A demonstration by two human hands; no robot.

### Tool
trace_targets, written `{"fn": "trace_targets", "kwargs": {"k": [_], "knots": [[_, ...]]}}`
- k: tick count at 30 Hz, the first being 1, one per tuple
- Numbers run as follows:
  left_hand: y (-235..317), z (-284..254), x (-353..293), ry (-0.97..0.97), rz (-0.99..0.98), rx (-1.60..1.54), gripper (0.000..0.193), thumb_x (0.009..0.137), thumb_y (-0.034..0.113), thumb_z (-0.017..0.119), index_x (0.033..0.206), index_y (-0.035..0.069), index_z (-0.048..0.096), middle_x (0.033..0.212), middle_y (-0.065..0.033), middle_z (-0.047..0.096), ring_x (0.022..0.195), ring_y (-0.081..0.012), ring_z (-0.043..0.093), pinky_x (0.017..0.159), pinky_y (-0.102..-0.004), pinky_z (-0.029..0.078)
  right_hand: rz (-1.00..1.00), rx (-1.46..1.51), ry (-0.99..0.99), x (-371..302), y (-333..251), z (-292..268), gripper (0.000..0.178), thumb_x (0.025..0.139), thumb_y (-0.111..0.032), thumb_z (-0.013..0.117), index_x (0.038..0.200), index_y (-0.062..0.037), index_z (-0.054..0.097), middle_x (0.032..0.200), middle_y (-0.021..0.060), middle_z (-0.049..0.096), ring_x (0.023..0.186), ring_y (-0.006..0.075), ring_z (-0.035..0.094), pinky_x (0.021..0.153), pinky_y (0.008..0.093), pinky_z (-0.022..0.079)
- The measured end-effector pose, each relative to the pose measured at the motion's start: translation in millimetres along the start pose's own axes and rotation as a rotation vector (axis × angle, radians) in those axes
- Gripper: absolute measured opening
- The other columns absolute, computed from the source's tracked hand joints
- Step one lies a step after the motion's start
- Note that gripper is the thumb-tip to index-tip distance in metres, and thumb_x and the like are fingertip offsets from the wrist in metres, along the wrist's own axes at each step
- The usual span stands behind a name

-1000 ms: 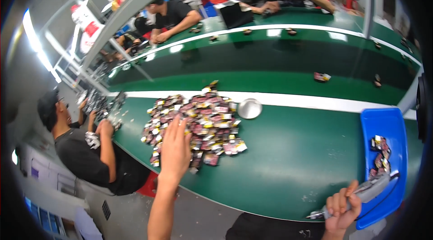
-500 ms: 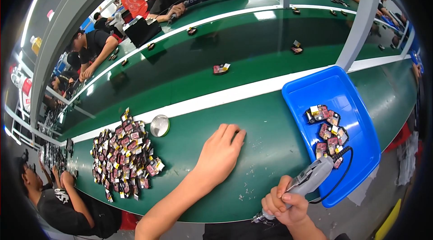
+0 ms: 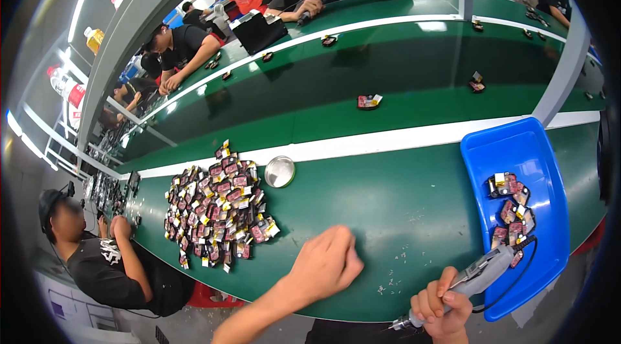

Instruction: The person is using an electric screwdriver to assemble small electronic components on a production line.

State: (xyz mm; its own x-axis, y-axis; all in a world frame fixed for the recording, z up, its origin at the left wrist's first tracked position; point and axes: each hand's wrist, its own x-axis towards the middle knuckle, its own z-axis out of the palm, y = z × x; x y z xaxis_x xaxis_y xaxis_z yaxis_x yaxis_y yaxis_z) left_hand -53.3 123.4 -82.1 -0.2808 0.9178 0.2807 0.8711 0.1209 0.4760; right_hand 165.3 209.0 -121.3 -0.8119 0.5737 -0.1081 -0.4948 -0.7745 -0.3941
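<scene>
My left hand (image 3: 326, 265) hovers over the near middle of the green bench with its fingers curled in. Whatever lies inside them, if anything, is hidden. In my right hand (image 3: 443, 305) is a grey electric screwdriver (image 3: 484, 271), its metal bit end pointing down and left past the bench's near edge. A black cord loops from its back end over the blue tray (image 3: 561, 214). Several small black-cased circuit modules (image 3: 515, 208) with red boards lie in that tray. To the left of my left hand is a big heap of the same modules (image 3: 217, 208).
A round metal tin (image 3: 280, 171) stands beside the heap. White scraps (image 3: 391, 279) dot the bench. Beyond a white rail (image 3: 362, 144) runs a green conveyor belt carrying scattered modules (image 3: 369, 102). Grey frame posts (image 3: 569, 62) rise at both sides. Co-workers sit across the belt and at left (image 3: 110, 260).
My left hand has gone from fingers stretched on the bench to curled in. The view has swung left, so the scene sits further right. The screwdriver stays in my right hand.
</scene>
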Motion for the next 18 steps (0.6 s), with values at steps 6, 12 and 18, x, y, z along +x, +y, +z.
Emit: {"fn": "trace_targets", "kwargs": {"k": [6, 12, 18], "knots": [[14, -1, -73, -0.014, -0.301, -0.554, 0.012, 0.089, 0.002, 0.051, 0.077, -0.001, 0.050, 0.072, -0.0117, 0.058, 0.061, -0.0187, 0.056, 0.056, -0.0286, 0.046, -0.113, -0.021, 0.021, 15, 11, 17, 0.009, 0.084, -0.012, 0.049, 0.085, -0.0066, 0.041, 0.052, 0.0019, 0.038, 0.043, 0.0136, 0.040, 0.048, 0.0318, 0.039], [28, 14, -97, 0.235, -0.426, -1.320, 0.025, 0.096, 0.015, 0.052, 0.081, -0.005, 0.053, 0.071, -0.0147, 0.055, 0.062, -0.0218, 0.056, 0.053, -0.0311, 0.048, -0.208, 0.046, -0.075, 27, 23, 62, 0.010, 0.088, -0.016, 0.047, 0.089, -0.0086, 0.041, 0.057, 0.0032, 0.042, 0.047, 0.0162, 0.043, 0.055, 0.0318, 0.039], [28, 21, -111, 0.235, -0.360, -1.562, 0.020, 0.097, 0.011, 0.048, 0.090, -0.006, 0.055, 0.078, -0.0139, 0.057, 0.069, -0.0188, 0.055, 0.067, -0.0319, 0.049, -0.335, 0.004, -0.099, 36, 36, 74, 0.011, 0.093, -0.013, 0.046, 0.089, -0.0083, 0.037, 0.058, 0.0002, 0.040, 0.047, 0.0098, 0.040, 0.053, 0.0270, 0.038]]}}
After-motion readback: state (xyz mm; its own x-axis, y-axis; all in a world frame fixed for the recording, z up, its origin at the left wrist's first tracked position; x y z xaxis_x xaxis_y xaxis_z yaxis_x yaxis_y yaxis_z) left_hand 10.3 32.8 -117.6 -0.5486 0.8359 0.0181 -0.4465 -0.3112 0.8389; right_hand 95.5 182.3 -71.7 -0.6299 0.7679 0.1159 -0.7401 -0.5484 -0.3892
